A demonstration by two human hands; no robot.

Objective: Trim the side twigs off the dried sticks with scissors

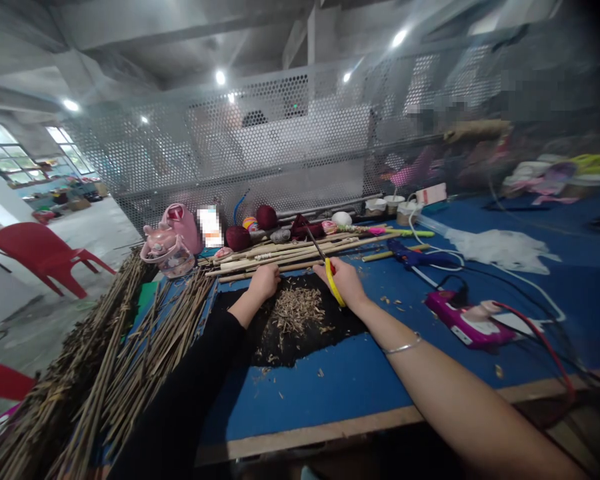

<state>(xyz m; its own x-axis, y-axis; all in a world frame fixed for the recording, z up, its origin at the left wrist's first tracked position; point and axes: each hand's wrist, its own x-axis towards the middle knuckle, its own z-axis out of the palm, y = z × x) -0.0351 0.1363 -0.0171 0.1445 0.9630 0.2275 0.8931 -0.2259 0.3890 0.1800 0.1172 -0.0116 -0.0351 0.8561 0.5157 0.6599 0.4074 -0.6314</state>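
Observation:
My right hand [344,281] is closed around the yellow-handled scissors [335,283], whose dark blade points up and to the left over the sticks. My left hand [265,281] has its fingers pinched together at the far edge of a black cloth [285,353]; whatever they hold is too small to make out. A pile of short brown stick clippings [297,310] lies on the cloth, between and below both hands. Just beyond the hands, long pale sticks [265,259] lie crosswise on the blue table [310,400].
Bundles of thin twigs [155,353] cover the left side. A pink basket [175,260] and dark red yarn balls [238,238] stand behind. At right are a blue glue gun [410,257], a purple power strip [467,323], cables and a plastic bag [503,248].

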